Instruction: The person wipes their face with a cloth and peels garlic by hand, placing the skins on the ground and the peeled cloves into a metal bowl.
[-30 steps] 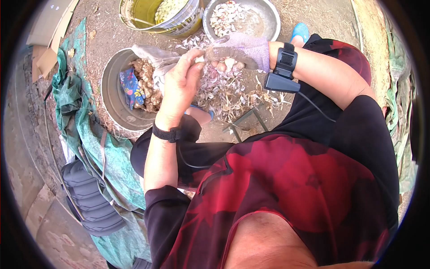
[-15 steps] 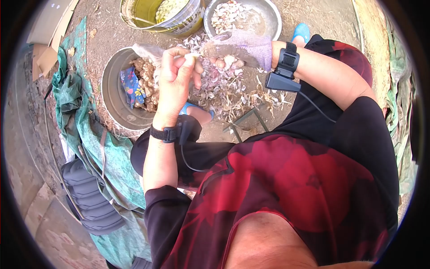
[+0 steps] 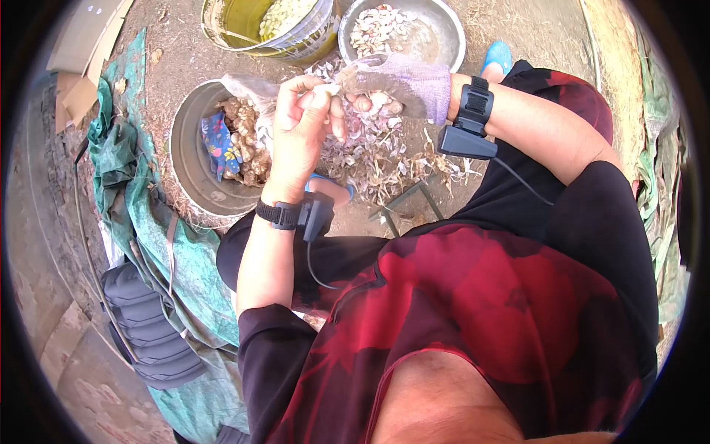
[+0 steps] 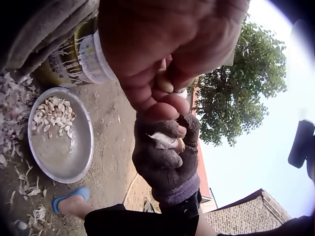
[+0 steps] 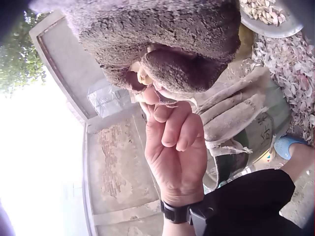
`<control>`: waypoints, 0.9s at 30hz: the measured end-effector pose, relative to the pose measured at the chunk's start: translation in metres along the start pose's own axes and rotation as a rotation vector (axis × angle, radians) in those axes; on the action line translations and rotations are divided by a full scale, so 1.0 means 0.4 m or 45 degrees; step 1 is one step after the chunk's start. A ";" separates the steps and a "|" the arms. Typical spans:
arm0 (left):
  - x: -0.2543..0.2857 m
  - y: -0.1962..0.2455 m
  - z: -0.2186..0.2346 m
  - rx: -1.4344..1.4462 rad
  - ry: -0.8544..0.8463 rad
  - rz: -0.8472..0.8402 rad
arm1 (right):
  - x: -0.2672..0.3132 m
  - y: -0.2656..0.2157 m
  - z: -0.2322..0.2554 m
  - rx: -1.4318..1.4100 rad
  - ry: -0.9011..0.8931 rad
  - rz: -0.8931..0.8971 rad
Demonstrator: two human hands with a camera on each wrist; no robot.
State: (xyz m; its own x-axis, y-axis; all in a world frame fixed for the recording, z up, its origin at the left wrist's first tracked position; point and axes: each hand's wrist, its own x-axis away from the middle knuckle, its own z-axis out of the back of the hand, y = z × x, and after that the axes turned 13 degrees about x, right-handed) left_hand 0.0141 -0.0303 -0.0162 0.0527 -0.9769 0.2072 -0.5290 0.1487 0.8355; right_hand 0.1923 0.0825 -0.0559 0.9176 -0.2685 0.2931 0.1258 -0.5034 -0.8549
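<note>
The bare left hand (image 3: 297,137) pinches a pale garlic clove (image 3: 327,89) between thumb and fingers, just left of the gloved right hand (image 3: 396,85). In the left wrist view, the left hand (image 4: 172,54) is close above the dirty glove (image 4: 167,164), whose curled fingers grip a papery garlic clove (image 4: 165,141). From the right wrist view, the gloved hand (image 5: 162,44) has a yellowish clove (image 5: 142,76) at its fingertips, with the bare hand (image 5: 177,142) right beneath. Several garlic pieces (image 3: 376,102) show at the glove's palm in the head view.
A metal bowl (image 3: 447,55) of cloves and a bucket (image 3: 325,41) of peeled cloves stand beyond the hands. Another bucket (image 3: 181,148), with garlic bulbs and cloth, is at left. Peelings (image 3: 381,159) cover the ground between the feet, by a metal frame (image 3: 407,203).
The left hand has drawn back from the glove and turned, bringing its pinched clove into clearer view, then shifted slightly right. The right hand has barely moved.
</note>
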 end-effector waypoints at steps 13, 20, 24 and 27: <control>-0.014 -0.015 0.011 0.362 0.056 0.278 | -0.006 -0.038 -0.049 0.717 0.288 0.420; -0.027 0.015 0.047 0.487 0.054 0.254 | 0.036 -0.090 -0.034 0.377 0.072 0.095; -0.033 0.003 0.067 0.444 0.063 0.167 | 0.035 -0.071 -0.019 0.306 -0.120 0.048; -0.034 0.016 0.066 0.474 0.067 0.141 | 0.048 -0.089 -0.026 0.420 -0.164 -0.070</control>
State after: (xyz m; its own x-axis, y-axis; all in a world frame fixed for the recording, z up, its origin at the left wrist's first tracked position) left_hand -0.0122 -0.0201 -0.0272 0.0167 -0.9474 0.3196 -0.8045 0.1771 0.5670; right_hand 0.2015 0.0868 -0.0155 0.9433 -0.1323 0.3045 0.2723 -0.2165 -0.9376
